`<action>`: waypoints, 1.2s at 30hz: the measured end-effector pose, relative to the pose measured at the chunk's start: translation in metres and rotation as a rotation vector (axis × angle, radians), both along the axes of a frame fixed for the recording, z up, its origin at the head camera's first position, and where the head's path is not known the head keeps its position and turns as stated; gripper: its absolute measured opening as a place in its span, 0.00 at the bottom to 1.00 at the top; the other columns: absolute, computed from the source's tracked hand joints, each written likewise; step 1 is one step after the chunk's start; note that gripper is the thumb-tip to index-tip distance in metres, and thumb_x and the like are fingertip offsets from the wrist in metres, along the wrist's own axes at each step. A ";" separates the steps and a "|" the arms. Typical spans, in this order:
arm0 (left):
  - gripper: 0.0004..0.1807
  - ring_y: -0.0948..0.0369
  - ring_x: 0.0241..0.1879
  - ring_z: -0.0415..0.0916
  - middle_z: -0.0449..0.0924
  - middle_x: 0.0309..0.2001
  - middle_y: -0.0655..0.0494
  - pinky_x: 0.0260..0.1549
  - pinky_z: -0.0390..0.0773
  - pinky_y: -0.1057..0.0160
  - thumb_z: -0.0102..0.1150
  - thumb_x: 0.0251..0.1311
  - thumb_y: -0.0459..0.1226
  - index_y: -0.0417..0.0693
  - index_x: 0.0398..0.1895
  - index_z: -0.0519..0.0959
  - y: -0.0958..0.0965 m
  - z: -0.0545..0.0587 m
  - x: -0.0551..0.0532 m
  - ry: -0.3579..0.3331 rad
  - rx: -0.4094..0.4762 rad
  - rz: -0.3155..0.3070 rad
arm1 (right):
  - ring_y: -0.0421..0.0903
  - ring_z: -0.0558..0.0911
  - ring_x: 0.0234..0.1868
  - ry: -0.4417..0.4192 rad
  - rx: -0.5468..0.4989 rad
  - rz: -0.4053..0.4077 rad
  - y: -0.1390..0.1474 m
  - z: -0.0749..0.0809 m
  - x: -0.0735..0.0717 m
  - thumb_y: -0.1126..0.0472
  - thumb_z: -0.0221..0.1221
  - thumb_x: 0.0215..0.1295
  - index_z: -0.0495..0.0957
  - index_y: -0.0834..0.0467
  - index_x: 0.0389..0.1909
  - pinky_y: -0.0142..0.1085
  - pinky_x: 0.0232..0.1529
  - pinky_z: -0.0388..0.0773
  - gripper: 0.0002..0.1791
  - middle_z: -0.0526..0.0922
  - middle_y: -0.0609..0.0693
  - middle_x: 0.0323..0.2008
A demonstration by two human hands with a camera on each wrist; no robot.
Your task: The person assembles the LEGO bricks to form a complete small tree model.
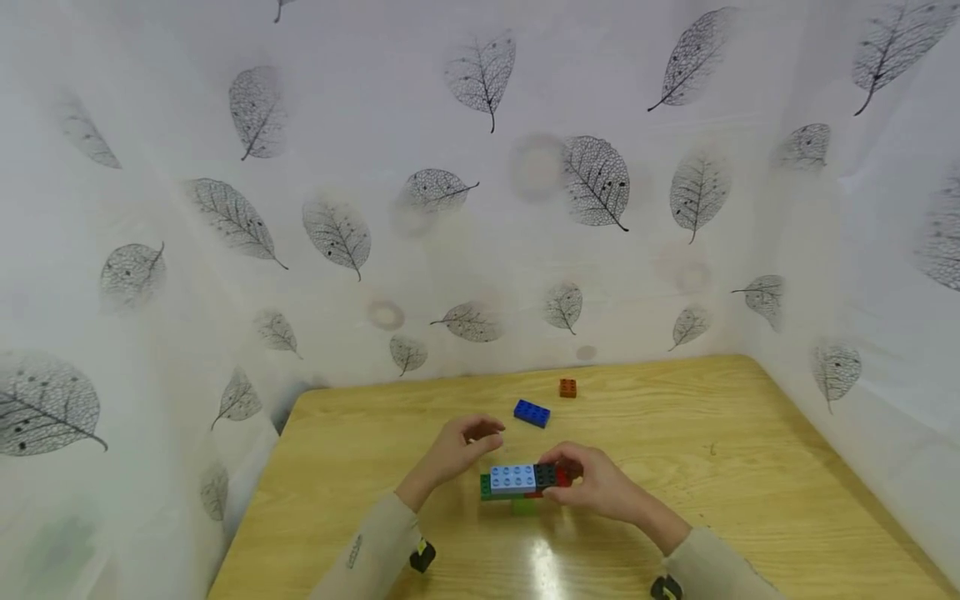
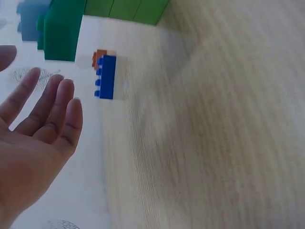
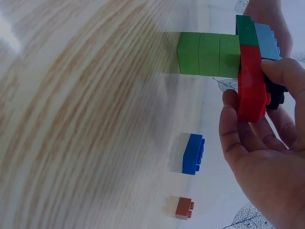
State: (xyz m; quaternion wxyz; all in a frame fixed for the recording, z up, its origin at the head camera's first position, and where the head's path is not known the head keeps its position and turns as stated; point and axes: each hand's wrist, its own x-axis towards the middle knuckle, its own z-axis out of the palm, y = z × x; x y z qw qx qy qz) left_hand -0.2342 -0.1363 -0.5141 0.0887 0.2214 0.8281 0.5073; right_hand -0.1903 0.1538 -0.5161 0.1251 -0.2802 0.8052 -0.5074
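A built piece of toy building bricks stands near the front of the table. Its base is a column of light green bricks [image 3: 200, 55]. Across the top lie a dark green brick [image 1: 485, 486] and a red brick [image 3: 250, 88], with a light blue brick [image 1: 513, 478] and a black brick [image 1: 545, 475] above them. My right hand [image 1: 600, 485] grips the right end, thumb on the near side and fingers behind, at the black and red bricks. To the left, my left hand [image 1: 459, 452] hovers with relaxed fingers, apart from the bricks.
Behind the built piece, a blue brick [image 1: 532, 413] lies on the wooden table [image 1: 360, 450]. Farther back sits a small orange-brown brick [image 1: 567, 388]. A white leaf-patterned curtain [image 1: 345, 317] surrounds the table at the back and sides.
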 end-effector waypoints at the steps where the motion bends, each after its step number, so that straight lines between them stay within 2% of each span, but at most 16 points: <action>1: 0.17 0.61 0.46 0.83 0.88 0.51 0.47 0.45 0.82 0.63 0.62 0.74 0.43 0.44 0.58 0.83 0.001 -0.001 -0.005 0.014 -0.011 0.031 | 0.40 0.81 0.42 0.000 0.007 -0.002 0.000 0.000 0.000 0.56 0.70 0.69 0.81 0.56 0.58 0.35 0.44 0.80 0.20 0.85 0.53 0.50; 5: 0.18 0.61 0.44 0.83 0.89 0.47 0.49 0.44 0.82 0.61 0.66 0.71 0.41 0.42 0.58 0.83 0.007 -0.006 -0.023 0.024 -0.044 0.092 | 0.40 0.81 0.43 -0.010 0.034 -0.010 0.001 -0.002 -0.002 0.56 0.70 0.68 0.81 0.54 0.58 0.35 0.44 0.80 0.19 0.85 0.51 0.50; 12: 0.21 0.56 0.46 0.83 0.87 0.51 0.46 0.49 0.83 0.54 0.68 0.68 0.42 0.45 0.60 0.82 0.025 -0.016 -0.051 0.013 -0.084 0.106 | 0.41 0.80 0.43 -0.002 0.033 -0.012 0.002 -0.003 -0.003 0.55 0.70 0.68 0.80 0.53 0.58 0.33 0.44 0.80 0.20 0.84 0.50 0.50; 15: 0.23 0.54 0.49 0.81 0.85 0.54 0.45 0.52 0.82 0.52 0.69 0.67 0.42 0.47 0.63 0.81 0.032 -0.019 -0.058 -0.017 -0.091 0.108 | 0.41 0.81 0.44 -0.007 0.030 -0.011 0.003 -0.002 -0.004 0.57 0.70 0.68 0.80 0.53 0.58 0.33 0.45 0.80 0.19 0.84 0.50 0.50; 19: 0.26 0.51 0.52 0.80 0.82 0.56 0.43 0.53 0.83 0.49 0.69 0.67 0.41 0.48 0.66 0.78 0.036 -0.023 -0.063 -0.058 -0.092 0.102 | 0.41 0.81 0.45 -0.018 0.031 -0.003 0.000 -0.001 -0.004 0.57 0.70 0.68 0.81 0.53 0.57 0.33 0.48 0.81 0.19 0.85 0.50 0.51; 24: 0.27 0.48 0.55 0.79 0.81 0.58 0.42 0.57 0.80 0.44 0.69 0.68 0.40 0.48 0.69 0.76 0.040 -0.029 -0.067 -0.076 -0.126 0.109 | 0.42 0.81 0.45 -0.013 0.029 0.011 -0.001 0.001 -0.002 0.57 0.70 0.68 0.81 0.54 0.56 0.33 0.46 0.81 0.18 0.85 0.51 0.51; 30: 0.29 0.48 0.59 0.77 0.80 0.61 0.43 0.62 0.77 0.40 0.69 0.67 0.41 0.55 0.71 0.76 0.045 -0.032 -0.072 -0.113 -0.165 0.140 | 0.44 0.82 0.45 -0.014 0.031 0.009 0.000 0.002 -0.001 0.57 0.70 0.68 0.81 0.53 0.56 0.32 0.46 0.80 0.18 0.85 0.50 0.50; 33: 0.32 0.52 0.53 0.77 0.80 0.58 0.46 0.57 0.80 0.46 0.69 0.65 0.40 0.59 0.73 0.75 0.046 -0.036 -0.074 -0.135 -0.177 0.139 | 0.46 0.82 0.45 -0.017 0.037 0.010 -0.001 0.001 -0.002 0.57 0.69 0.68 0.81 0.52 0.56 0.32 0.46 0.80 0.18 0.85 0.50 0.50; 36: 0.34 0.55 0.45 0.77 0.80 0.54 0.49 0.47 0.82 0.53 0.69 0.63 0.38 0.61 0.74 0.74 0.047 -0.037 -0.073 -0.161 -0.182 0.138 | 0.46 0.81 0.44 -0.010 0.041 0.012 -0.001 0.001 -0.002 0.57 0.69 0.68 0.81 0.52 0.57 0.33 0.45 0.80 0.18 0.85 0.49 0.49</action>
